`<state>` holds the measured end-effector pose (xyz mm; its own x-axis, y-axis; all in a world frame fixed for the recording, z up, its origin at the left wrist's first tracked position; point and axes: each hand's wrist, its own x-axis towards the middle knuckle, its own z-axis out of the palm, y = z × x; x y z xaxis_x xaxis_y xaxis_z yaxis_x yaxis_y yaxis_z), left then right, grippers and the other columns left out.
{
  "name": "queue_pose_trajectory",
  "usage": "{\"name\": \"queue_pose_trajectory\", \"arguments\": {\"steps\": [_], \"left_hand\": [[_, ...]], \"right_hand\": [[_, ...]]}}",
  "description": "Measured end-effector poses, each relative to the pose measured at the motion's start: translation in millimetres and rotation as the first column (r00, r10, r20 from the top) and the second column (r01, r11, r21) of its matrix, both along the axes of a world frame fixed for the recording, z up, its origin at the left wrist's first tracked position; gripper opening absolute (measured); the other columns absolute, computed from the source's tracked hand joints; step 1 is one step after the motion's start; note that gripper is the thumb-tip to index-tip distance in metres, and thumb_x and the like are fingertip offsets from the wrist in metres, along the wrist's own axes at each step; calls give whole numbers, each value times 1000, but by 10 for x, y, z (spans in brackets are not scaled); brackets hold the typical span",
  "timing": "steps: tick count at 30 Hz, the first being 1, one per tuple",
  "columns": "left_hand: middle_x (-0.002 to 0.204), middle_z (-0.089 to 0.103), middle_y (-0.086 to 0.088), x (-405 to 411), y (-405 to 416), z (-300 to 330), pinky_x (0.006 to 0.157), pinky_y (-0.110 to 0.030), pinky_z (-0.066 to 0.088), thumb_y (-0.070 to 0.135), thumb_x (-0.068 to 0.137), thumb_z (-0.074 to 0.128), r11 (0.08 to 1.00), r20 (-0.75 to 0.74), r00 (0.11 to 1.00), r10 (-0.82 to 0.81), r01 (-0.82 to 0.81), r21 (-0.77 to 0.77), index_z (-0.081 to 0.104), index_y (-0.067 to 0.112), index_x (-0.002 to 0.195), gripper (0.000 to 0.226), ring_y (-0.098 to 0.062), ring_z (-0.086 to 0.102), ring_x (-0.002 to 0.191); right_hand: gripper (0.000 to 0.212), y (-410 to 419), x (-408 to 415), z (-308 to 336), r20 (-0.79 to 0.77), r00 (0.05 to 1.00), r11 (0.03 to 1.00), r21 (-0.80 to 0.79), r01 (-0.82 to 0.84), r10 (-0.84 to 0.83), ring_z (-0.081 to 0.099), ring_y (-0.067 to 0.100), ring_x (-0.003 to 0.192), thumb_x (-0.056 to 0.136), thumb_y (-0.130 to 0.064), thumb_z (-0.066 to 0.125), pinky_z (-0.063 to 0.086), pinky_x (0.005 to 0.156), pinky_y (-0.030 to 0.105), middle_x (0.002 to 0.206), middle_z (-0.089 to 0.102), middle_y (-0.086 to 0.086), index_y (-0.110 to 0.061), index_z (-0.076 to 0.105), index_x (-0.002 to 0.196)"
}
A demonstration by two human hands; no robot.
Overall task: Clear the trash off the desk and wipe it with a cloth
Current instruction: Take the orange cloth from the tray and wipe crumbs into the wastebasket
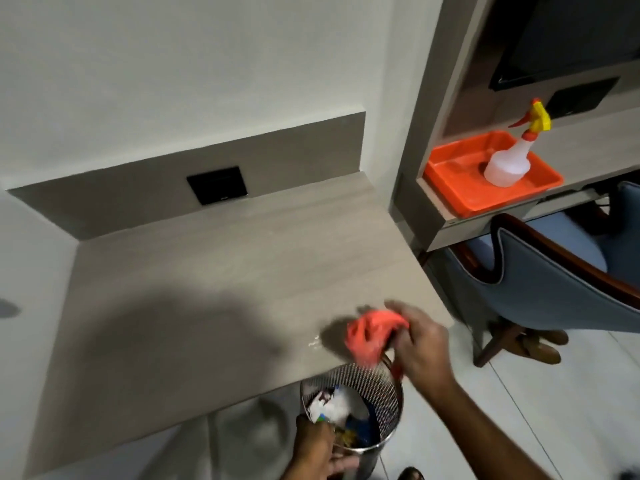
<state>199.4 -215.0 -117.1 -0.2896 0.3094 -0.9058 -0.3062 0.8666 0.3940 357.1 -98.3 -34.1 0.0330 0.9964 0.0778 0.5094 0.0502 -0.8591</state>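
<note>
We hold the orange-red cloth bunched in our right hand, the fingers closed around it, at the front right part of the desk. The cloth is at the desk's front edge and hangs partly over it, above the bin. Just to the left of the cloth, a few small pale crumbs lie on the grey wood surface. Below the edge stands the metal mesh trash bin, with paper and wrappers inside. Our left hand grips the near rim of this bin, the fingers curled over it.

On the back panel of the desk there is a black wall socket. To the right, on a shelf, an orange tray carries a white spray bottle with a yellow and red head, standing upright. Under the shelf we see a blue chair with a dark wooden frame, well apart from the bin.
</note>
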Motion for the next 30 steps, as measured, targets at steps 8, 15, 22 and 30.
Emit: {"name": "queue_pose_trajectory", "arguments": {"steps": [8, 15, 22, 30], "left_hand": [[96, 74, -10, -177, -7, 24, 50, -40, 61, 32, 98, 43, 994, 92, 995, 36, -45, 95, 54, 25, 105, 14, -28, 77, 59], [90, 78, -12, -249, -55, 42, 61, -41, 65, 38, 98, 48, 993, 193, 978, -75, 55, 107, 65, 14, 111, 32, -28, 76, 73], [95, 80, -7, 193, -160, -184, 55, -39, 62, 32, 98, 45, 984, 190, 966, -178, 168, 64, 56, 27, 112, 19, -29, 78, 71], [100, 76, -19, 839, 2, -1842, 58, -42, 65, 25, 98, 49, 953, 164, 949, -271, 288, -93, 67, 15, 103, 21, -38, 76, 80]], "right_hand": [[56, 569, -903, -382, 486, 726, 864, -145, -482, 487, 57, 39, 129, 71, 5, 62, 44, 107, 47, 136, 64, 19, -9, 69, 124], [63, -253, -422, -541, 356, 540, 623, -181, -761, 763, 57, 25, 133, 64, 12, 66, 37, 115, 44, 136, 67, 7, -16, 75, 119], [58, -841, 428, -705, 242, 816, 851, -164, -499, 525, 71, 25, 111, 57, 13, 61, 51, 100, 29, 117, 76, 8, -7, 78, 109], [47, -1126, 1188, -2210, 167, 969, 909, -347, 230, -181, 75, 27, 81, 75, -21, 44, 58, 83, 31, 96, 79, 4, -23, 71, 114]]}}
